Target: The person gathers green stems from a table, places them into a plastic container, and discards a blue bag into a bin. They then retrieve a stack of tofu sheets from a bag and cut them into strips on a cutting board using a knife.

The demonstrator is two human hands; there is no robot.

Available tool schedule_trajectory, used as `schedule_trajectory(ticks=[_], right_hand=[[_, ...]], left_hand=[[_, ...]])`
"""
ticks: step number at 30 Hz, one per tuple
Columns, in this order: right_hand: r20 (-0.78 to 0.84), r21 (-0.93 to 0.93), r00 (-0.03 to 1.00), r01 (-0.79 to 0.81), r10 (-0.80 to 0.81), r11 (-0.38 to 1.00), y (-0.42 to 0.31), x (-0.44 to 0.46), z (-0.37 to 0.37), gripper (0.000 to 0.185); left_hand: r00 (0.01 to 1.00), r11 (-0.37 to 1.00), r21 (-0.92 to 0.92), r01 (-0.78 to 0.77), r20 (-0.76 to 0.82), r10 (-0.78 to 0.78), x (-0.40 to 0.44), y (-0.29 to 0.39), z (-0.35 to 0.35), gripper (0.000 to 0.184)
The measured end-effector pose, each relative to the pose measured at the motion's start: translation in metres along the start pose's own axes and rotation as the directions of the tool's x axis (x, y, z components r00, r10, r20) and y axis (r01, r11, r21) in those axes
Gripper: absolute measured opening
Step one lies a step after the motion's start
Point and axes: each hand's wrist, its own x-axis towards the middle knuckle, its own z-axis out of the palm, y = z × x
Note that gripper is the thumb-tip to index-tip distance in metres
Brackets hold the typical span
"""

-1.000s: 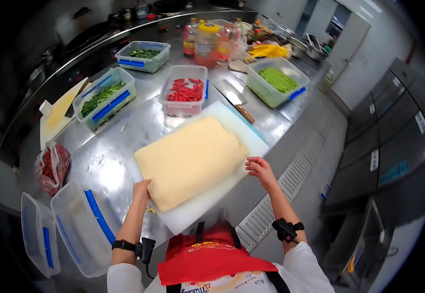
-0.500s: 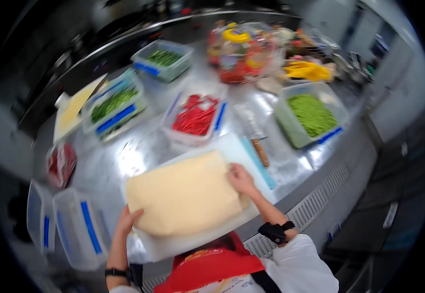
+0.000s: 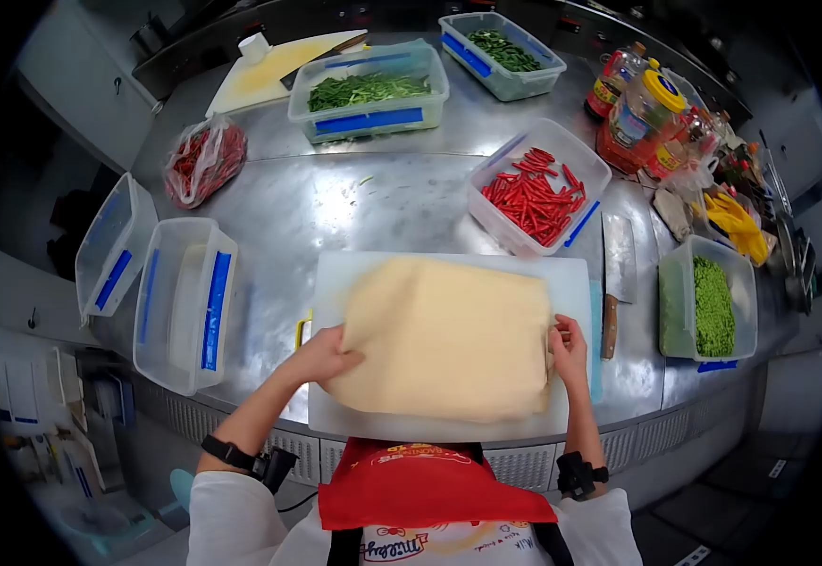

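A large pale yellow sheet, maybe stacked in layers, (image 3: 449, 340) lies over a white cutting board (image 3: 430, 429). My left hand (image 3: 324, 357) grips the sheet's left edge, thumb on top and fingers beneath; that side is lifted and slightly blurred. At the right edge, my right hand (image 3: 568, 349) touches the sheet with curled fingers, pinching its side. A cleaver (image 3: 618, 269) with a wooden handle lies just right of the board, beside a light blue strip (image 3: 596, 330). Something yellow (image 3: 303, 330) shows by the board's left edge.
Red chilies fill a box (image 3: 534, 193) behind the board. Boxes of cut greens (image 3: 369, 90) (image 3: 505, 52) stand farther back, chopped green pieces (image 3: 713, 307) at right. Empty boxes (image 3: 184, 302) (image 3: 114, 245), a bag of chilies (image 3: 205, 162) and a yellow board (image 3: 274, 75) are left. Bottles (image 3: 642, 113) stand back right.
The view has swung left. My right hand has gone from open beside the sheet, to on top of it, to its right edge. The sheet's left side has been raised by my left hand.
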Motion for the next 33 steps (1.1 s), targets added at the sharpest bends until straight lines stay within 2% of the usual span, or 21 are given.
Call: schedule_trajectory(ticks=[3,4,7,10,11,12,13,15,16,19,22,23,24,25,26,27,28,29,31,32,33], right_hand=[[-0.020,-0.308,0.975,0.206,-0.223,0.929,-0.042,0.007,0.011,0.042],[0.086,-0.270,0.963,0.267,-0.253,0.925,-0.063,0.011,0.016,0.054],[0.364,-0.337,0.760,0.646,-0.538,0.685,-0.105,0.029,0.050,0.070],[0.552,-0.227,0.696,0.655,-0.459,0.721,-0.108,0.059,0.081,0.077],[0.597,-0.275,0.720,0.598,-0.354,0.753,-0.106,0.066,0.089,0.078],[0.633,-0.329,0.734,0.542,-0.246,0.773,-0.104,0.074,0.096,0.079],[0.659,-0.387,0.740,0.487,-0.135,0.783,-0.104,0.080,0.103,0.080],[0.657,-0.452,0.746,0.502,-0.105,0.738,-0.106,0.085,0.113,0.079],[0.654,-0.486,0.751,0.506,-0.088,0.712,-0.108,0.087,0.116,0.079],[0.658,-0.516,0.745,0.550,-0.107,0.657,-0.109,0.088,0.123,0.082],[0.731,-0.337,0.641,0.638,-0.235,0.692,-0.111,0.090,0.136,0.085],[0.774,-0.072,0.559,0.544,-0.297,0.836,-0.101,0.099,0.140,0.088],[0.808,0.183,0.471,0.373,-0.355,0.910,-0.087,0.109,0.142,0.092],[0.822,0.169,0.460,0.365,-0.335,0.916,-0.085,0.116,0.139,0.086],[0.826,0.071,0.486,0.415,-0.287,0.907,-0.083,0.114,0.130,0.080],[0.826,-0.024,0.509,0.460,-0.241,0.888,-0.074,0.122,0.127,0.075],[0.826,-0.108,0.530,0.487,-0.194,0.867,-0.065,0.138,0.126,0.069],[0.825,-0.182,0.546,0.503,-0.148,0.845,-0.054,0.157,0.132,0.064],[0.827,-0.286,0.558,0.527,-0.072,0.801,-0.036,0.191,0.148,0.053],[0.828,-0.301,0.559,0.515,-0.048,0.802,-0.023,0.203,0.154,0.048],[0.854,-0.321,0.505,0.696,-0.122,0.642,-0.077,0.165,0.158,0.055]], left_hand=[[0.993,0.868,0.495,0.029,0.088,-0.084,-0.014,0.059,0.010,0.027],[0.982,0.867,0.461,-0.190,0.088,0.169,-0.016,0.051,0.017,0.028],[0.971,0.853,0.468,-0.233,0.151,0.183,-0.020,0.043,0.025,0.028],[0.995,0.902,0.419,-0.102,0.024,0.102,-0.022,0.025,0.020,0.028],[0.998,0.919,0.393,-0.040,-0.026,0.055,-0.022,0.019,0.016,0.029],[0.994,0.945,0.311,0.101,-0.063,-0.086,-0.016,0.006,0.010,0.045],[0.995,0.990,0.128,0.054,-0.088,-0.043,-0.011,-0.010,0.007,0.050],[0.987,0.969,-0.236,-0.077,-0.159,0.040,-0.005,-0.033,-0.002,0.061],[0.991,0.971,-0.222,-0.086,-0.117,0.061,-0.003,-0.039,-0.007,0.075],[0.995,0.997,0.041,-0.071,-0.070,0.074,-0.012,-0.023,-0.004,0.075],[0.911,0.898,0.159,-0.411,0.023,0.412,-0.021,0.000,0.005,0.082],[0.936,0.927,0.180,-0.330,0.188,0.297,-0.031,0.027,0.000,0.086],[0.941,0.949,0.226,-0.221,0.306,0.146,-0.039,0.050,-0.011,0.090],[0.861,0.861,0.098,-0.499,0.170,0.479,-0.028,0.020,0.012,0.096],[0.904,0.914,0.168,-0.368,0.294,0.310,-0.024,0.021,0.014,0.092],[0.849,0.827,0.196,-0.528,0.148,0.507,-0.024,0.015,0.020,0.092],[0.876,0.838,0.255,-0.482,0.151,0.458,-0.024,0.016,0.020,0.092],[0.851,0.807,0.280,-0.521,0.093,0.517,-0.010,-0.001,0.026,0.090],[0.927,0.890,0.282,-0.358,-0.007,0.375,-0.019,-0.004,0.014,0.087],[0.899,0.901,0.211,-0.378,-0.150,0.412,0.001,-0.031,0.025,0.086],[0.856,0.900,0.142,-0.411,-0.280,0.435,0.025,-0.067,0.036,0.084]])
